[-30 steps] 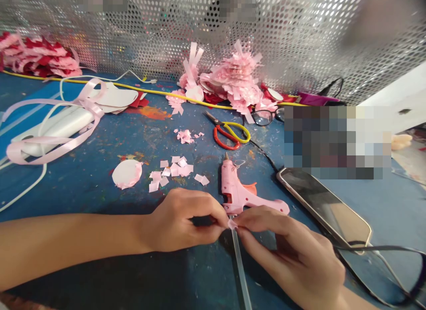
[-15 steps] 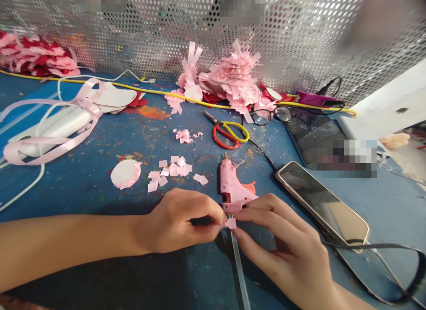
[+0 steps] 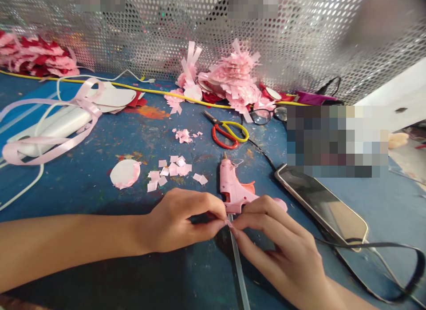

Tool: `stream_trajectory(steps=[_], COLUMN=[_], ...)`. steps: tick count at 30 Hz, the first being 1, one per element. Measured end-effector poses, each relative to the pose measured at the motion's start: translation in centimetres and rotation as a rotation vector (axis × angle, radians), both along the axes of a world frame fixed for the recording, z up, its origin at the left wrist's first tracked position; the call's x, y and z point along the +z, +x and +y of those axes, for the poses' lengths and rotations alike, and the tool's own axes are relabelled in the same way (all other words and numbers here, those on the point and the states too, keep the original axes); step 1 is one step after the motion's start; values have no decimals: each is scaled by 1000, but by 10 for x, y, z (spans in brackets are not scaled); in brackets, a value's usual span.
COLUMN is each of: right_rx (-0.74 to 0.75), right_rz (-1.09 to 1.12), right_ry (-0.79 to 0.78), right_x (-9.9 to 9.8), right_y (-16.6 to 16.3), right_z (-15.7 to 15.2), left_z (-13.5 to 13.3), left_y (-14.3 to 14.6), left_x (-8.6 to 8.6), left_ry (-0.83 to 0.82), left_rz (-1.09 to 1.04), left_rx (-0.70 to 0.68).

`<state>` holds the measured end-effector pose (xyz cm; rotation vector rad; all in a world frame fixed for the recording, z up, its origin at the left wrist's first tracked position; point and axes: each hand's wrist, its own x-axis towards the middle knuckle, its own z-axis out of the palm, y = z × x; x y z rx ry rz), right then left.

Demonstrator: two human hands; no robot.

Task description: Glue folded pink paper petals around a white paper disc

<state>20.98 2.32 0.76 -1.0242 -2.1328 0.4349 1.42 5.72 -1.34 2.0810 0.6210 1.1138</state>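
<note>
Both hands (image 3: 186, 221) (image 3: 282, 245) pinch pink scrap (image 3: 229, 222); stained blue table (image 3: 86, 185), perforated screen (image 3: 146, 43).

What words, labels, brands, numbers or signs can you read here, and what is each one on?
None: no text can be read anywhere in this view.
Pink glue gun: no readable label or brand.
Phone: dark screen, no readable characters.
Scissors: no marking I can make out.
White device at left: any print is too small or blurred to read.
Pixelated patches, top and right: nothing legible.
</note>
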Motion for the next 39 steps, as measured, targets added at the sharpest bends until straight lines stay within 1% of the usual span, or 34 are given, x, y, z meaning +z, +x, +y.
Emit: stream_trajectory(steps=[3,11,17,20,30,36,39], right_rx=[0,6,-4,-4,-2,-2,-6], right_rz=[-8,-5,-2,0,21,5,-1], right_ry=[23,33,46,33,1,6,24], right_x=[1,3,5,4,2,2,3], right_y=[-1,-1,-1,0,-1,-2,-3], right_z=[1,1,1,0,-1,-1,-1], left_z=[0,-2,2,3,5,0,-2], left_y=[0,-1,-1,-1,0,1,1], left_x=[1,-1,2,4,3,1,0], left_ry=[-16,-71,4,6,-1,-8,-4], left_rz=[-26,-64,-5,6,14,10,-1], left_rx=[8,-32,-98,-113,-94,-28,-26])
